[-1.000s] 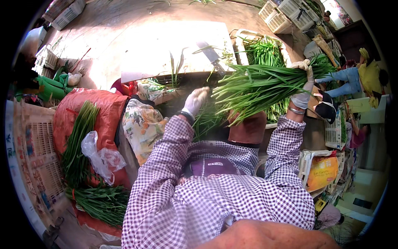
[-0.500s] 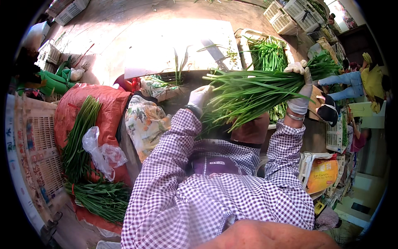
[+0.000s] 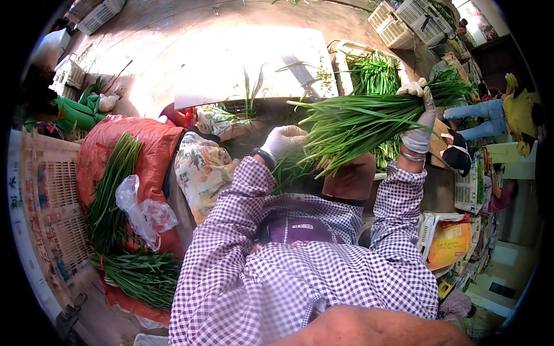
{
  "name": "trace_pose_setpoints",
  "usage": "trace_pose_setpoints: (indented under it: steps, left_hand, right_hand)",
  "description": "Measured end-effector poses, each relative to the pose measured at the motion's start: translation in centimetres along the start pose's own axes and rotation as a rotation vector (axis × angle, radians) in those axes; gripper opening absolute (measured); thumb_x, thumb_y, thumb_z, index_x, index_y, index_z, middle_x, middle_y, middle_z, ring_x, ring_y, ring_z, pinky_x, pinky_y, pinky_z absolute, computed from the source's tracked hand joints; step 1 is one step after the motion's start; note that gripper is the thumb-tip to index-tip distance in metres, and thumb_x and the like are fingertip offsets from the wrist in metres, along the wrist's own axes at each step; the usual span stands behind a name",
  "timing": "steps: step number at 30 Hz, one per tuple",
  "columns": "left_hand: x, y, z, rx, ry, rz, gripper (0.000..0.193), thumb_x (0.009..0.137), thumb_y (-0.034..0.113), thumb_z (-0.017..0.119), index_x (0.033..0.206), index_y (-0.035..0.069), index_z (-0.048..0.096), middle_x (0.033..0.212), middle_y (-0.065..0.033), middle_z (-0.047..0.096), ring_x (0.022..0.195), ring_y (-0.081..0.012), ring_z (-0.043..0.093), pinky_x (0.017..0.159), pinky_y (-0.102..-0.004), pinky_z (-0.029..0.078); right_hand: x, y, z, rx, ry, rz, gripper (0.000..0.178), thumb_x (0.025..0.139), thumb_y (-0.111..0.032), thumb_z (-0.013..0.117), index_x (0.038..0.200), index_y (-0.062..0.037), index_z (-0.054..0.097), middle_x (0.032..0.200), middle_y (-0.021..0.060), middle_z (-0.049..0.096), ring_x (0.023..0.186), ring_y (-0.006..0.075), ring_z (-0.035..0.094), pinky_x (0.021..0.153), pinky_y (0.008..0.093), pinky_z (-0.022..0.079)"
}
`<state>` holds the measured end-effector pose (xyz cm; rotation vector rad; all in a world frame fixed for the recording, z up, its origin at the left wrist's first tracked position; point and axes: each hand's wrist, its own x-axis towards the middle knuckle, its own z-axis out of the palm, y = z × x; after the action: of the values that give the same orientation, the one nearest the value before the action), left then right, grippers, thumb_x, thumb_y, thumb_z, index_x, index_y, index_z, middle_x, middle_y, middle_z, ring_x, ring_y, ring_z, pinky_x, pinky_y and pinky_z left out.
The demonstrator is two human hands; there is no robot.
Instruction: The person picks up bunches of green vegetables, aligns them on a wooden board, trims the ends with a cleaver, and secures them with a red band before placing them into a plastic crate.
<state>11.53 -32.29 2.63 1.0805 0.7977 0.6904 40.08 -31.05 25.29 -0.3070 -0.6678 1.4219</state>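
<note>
- Since the earlier frame, the bundle of green chives [image 3: 369, 124] had dropped from chest-high toward level, its leaf tips fanning left.
- Right hand [image 3: 418, 112], gloved white, gripped the bundle's root end, raised at the right.
- Left hand [image 3: 284, 140], also gloved, lay curled against the leaf tips; its grip could not be told.
- Below the bundle sat a brown block [image 3: 349, 179].
- More chives [image 3: 115, 190] lay on a red sack [image 3: 153, 153] at the left, beside a plastic bag [image 3: 141, 210].
</note>
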Motion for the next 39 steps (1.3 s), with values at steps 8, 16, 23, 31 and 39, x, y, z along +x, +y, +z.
trace_pose_setpoints:
  steps: [8, 16, 23, 31, 39]
  left_hand:
    - [-1.2, -0.8, 1.4, -0.246, -0.096, 0.157, 0.008, 0.087, 0.007, 0.065, 0.086, 0.006, 0.057, 0.082, 0.0042, 0.058, 0.076, -0.0057, 0.054, 0.072, -0.0220, 0.046]
    - [-1.6, -5.5, -2.3, 0.119, 0.046, 0.054, 0.009, 0.086, 0.014, 0.064, 0.083, 0.005, 0.063, 0.075, 0.0001, 0.061, 0.073, -0.0116, 0.057, 0.071, -0.0264, 0.046]
    - [-0.4, -2.9, -0.5, 0.244, 0.124, 0.082, 0.062, 0.079, 0.021, 0.067, 0.136, 0.010, 0.044, 0.139, -0.0143, 0.044, 0.125, -0.0282, 0.046, 0.106, -0.0371, 0.035]
    - [2.2, -1.2, 1.7, -0.745, -0.219, -0.068, 0.028, 0.087, 0.005, 0.064, 0.115, 0.002, 0.060, 0.104, -0.0067, 0.066, 0.088, -0.0129, 0.065, 0.077, -0.0259, 0.053]
    - [0.0, -1.4, 0.1, -0.376, -0.190, -0.029, 0.024, 0.082, 0.014, 0.073, 0.101, 0.001, 0.068, 0.089, -0.0037, 0.069, 0.079, -0.0102, 0.063, 0.072, -0.0244, 0.051]
  right_hand:
    - [0.0, 0.0, 0.3, -0.039, -0.012, -0.001, 0.018, 0.090, -0.018, 0.062, 0.103, -0.0057, 0.056, 0.080, 0.0004, 0.053, 0.085, 0.0161, 0.054, 0.089, 0.0342, 0.046]
    - [-0.6, -2.1, 1.2, 0.146, -0.015, 0.031, 0.017, 0.088, -0.009, 0.062, 0.103, -0.0057, 0.055, 0.081, -0.0002, 0.051, 0.082, 0.0145, 0.051, 0.089, 0.0343, 0.045]
    - [-1.5, -3.7, 1.5, 0.213, -0.005, 0.041, 0.017, 0.088, -0.009, 0.063, 0.103, -0.0060, 0.056, 0.081, -0.0010, 0.052, 0.083, 0.0131, 0.052, 0.090, 0.0336, 0.045]
    - [-0.3, -1.7, -1.7, 0.166, 0.121, 0.086, 0.011, 0.087, -0.009, 0.064, 0.096, -0.0028, 0.062, 0.081, 0.0057, 0.063, 0.081, 0.0178, 0.060, 0.086, 0.0330, 0.050]
    - [0.0, -2.2, -1.3, 0.124, 0.181, 0.089, 0.011, 0.085, -0.010, 0.065, 0.092, -0.0019, 0.061, 0.083, 0.0065, 0.064, 0.082, 0.0183, 0.061, 0.085, 0.0327, 0.051]
